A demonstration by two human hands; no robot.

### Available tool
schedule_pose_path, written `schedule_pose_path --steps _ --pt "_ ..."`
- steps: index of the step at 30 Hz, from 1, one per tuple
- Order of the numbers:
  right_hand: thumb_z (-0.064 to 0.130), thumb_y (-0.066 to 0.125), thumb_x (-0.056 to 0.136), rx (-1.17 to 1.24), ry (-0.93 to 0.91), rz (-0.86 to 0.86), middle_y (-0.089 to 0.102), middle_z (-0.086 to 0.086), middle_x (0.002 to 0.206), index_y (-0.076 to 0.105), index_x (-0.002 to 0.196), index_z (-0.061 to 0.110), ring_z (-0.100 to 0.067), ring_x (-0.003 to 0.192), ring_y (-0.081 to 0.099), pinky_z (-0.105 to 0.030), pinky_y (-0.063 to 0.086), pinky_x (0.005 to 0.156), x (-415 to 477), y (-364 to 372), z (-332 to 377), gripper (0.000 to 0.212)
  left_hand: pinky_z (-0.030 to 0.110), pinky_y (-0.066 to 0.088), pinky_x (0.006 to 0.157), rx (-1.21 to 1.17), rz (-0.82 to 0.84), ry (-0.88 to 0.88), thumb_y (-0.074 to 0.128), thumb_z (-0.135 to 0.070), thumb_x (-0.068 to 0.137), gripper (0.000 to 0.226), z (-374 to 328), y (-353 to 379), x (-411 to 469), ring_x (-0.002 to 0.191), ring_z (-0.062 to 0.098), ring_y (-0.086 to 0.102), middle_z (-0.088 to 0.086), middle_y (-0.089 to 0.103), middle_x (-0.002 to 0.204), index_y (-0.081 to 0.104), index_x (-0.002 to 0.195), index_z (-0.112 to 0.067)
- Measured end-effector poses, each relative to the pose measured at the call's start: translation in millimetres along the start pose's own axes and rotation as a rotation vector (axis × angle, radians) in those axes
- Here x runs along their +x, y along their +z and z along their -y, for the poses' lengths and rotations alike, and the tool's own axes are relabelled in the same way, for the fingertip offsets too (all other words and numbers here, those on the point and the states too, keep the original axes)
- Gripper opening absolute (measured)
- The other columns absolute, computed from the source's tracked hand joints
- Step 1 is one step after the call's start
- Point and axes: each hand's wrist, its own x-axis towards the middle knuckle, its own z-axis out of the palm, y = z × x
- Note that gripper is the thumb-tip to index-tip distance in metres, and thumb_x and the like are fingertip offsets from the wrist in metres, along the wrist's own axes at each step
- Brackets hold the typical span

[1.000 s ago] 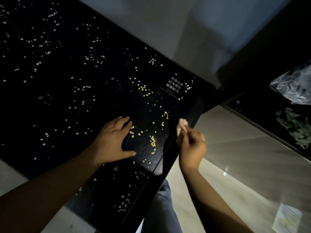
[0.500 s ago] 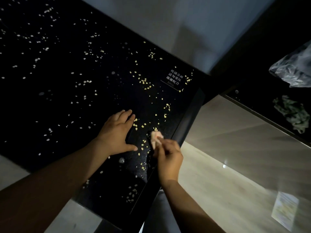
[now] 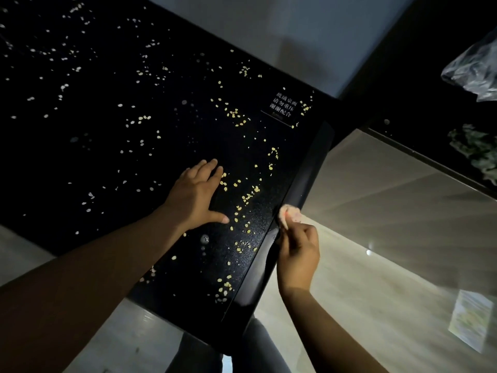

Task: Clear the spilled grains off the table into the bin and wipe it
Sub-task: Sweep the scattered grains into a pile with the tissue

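Since half a second ago the right hand [image 3: 297, 254] has drawn back from the tabletop to the table's side edge, with the small pink cloth [image 3: 290, 215] pinched between its curled fingers and thumb; the cloth sticks up above the knuckles, right at the rim. Yellow grains [image 3: 246, 197] lie scattered on the black table [image 3: 80, 157] between the two hands, some touching the left hand's fingertips, paler ones spread well beyond it. The left hand [image 3: 197, 196] lies flat on the tabletop, fingers straight, grasping nothing. Beyond the right hand sits a white-lettered label [image 3: 283, 106]; far to its right, a crumpled plastic bag [image 3: 473, 68].
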Motion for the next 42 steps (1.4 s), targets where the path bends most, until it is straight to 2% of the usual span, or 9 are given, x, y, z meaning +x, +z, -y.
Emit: schedule_pose_path --steps 7,13,18,22,25,27,32,37,42 --pt "0.004 0.065 0.09 0.13 -0.119 0.393 0.057 0.019 0.094 0.076 0.105 0.013 -0.001 0.092 0.058 -0.008 0.041 0.083 -10.5 -23.6 10.6 0.022 0.04 0.015 0.119 0.077 0.02 -0.023 0.07 -0.069 0.063 0.118 -8.7 -8.0 -0.5 0.146 0.024 0.009 0.006 0.009 0.16 0.015 0.151 -0.012" --pt "0.0 0.063 0.089 0.135 -0.032 0.036 0.056 0.0 0.09 0.074 0.103 0.005 0.004 0.077 0.053 0.001 0.033 0.07 60.9 -38.9 12.8 0.018 0.036 0.019 0.117 -0.078 -0.063 -0.061 0.07 -0.054 0.076 0.1 -12.0 -14.8 -27.8 0.143 0.021 0.019 0.003 0.022 0.156 0.018 0.151 -0.014" --pt "0.003 0.063 0.091 0.131 0.052 -0.01 0.055 0.002 0.097 0.071 0.114 0.008 -0.015 0.085 0.06 -0.015 0.047 0.086 83.7 -10.1 4.8 0.025 0.031 0.013 0.117 -0.051 -0.019 -0.022 0.067 -0.055 0.078 0.097 13.0 -2.4 -59.4 0.146 0.016 0.009 -0.001 0.012 0.159 0.018 0.151 -0.016" --pt "-0.004 0.063 0.084 0.054 -0.122 0.065 0.057 0.003 0.097 0.074 0.103 0.007 -0.014 0.092 0.056 0.0 0.033 0.087 20.8 2.9 5.0 0.024 0.034 0.015 0.116 0.017 0.004 0.002 0.061 -0.065 0.076 0.098 35.5 1.8 -61.9 0.146 0.02 0.011 0.004 0.014 0.159 0.024 0.15 -0.011" --pt "0.0 0.065 0.087 0.068 -0.108 0.218 0.062 0.005 0.098 0.076 0.103 0.014 -0.001 0.094 0.057 -0.003 0.037 0.088 -18.1 2.0 15.8 0.024 0.041 0.027 0.111 0.102 0.031 0.068 0.038 -0.077 0.074 0.1 46.5 7.5 -61.2 0.142 0.029 0.026 0.012 0.028 0.154 0.039 0.143 -0.005" --pt "-0.001 0.066 0.087 0.124 -0.039 0.15 0.065 0.004 0.091 0.077 0.097 0.014 0.004 0.087 0.058 -0.006 0.04 0.081 -18.9 -3.3 21.9 0.021 0.042 0.029 0.111 0.13 0.036 0.089 0.032 -0.078 0.071 0.103 48.4 8.9 -59.9 0.141 0.03 0.029 0.014 0.032 0.152 0.04 0.142 -0.004" --pt "0.003 0.067 0.087 0.106 0.129 -0.12 0.062 -0.001 0.091 0.075 0.104 0.011 -0.026 0.081 0.064 -0.032 0.052 0.076 3.2 -16.1 7.9 0.02 0.049 0.032 0.11 0.128 0.039 0.148 0.034 -0.077 0.074 0.101 54.1 13.6 -61.2 0.14 0.033 0.028 0.018 0.031 0.151 0.038 0.142 -0.002" --pt "-0.001 0.065 0.087 0.046 0.232 -0.218 0.064 -0.006 0.089 0.075 0.108 0.011 -0.011 0.082 0.058 0.0 0.035 0.076 -41.5 10.5 5.8 0.027 0.05 0.024 0.114 0.133 0.012 0.159 0.025 -0.077 0.078 0.1 58.7 21.6 -62.3 0.144 0.03 0.018 0.013 0.021 0.157 0.029 0.147 -0.006" --pt "-0.007 0.063 0.087 0.058 0.236 -0.248 0.064 -0.008 0.094 0.074 0.111 0.011 0.005 0.078 0.052 0.003 0.034 0.075 -89.5 10.4 11.3 0.033 0.039 0.002 0.116 0.136 -0.041 0.146 0.014 -0.081 0.074 0.104 59.9 25.8 -62.1 0.147 0.022 -0.002 0.007 0.003 0.16 0.012 0.152 -0.012"
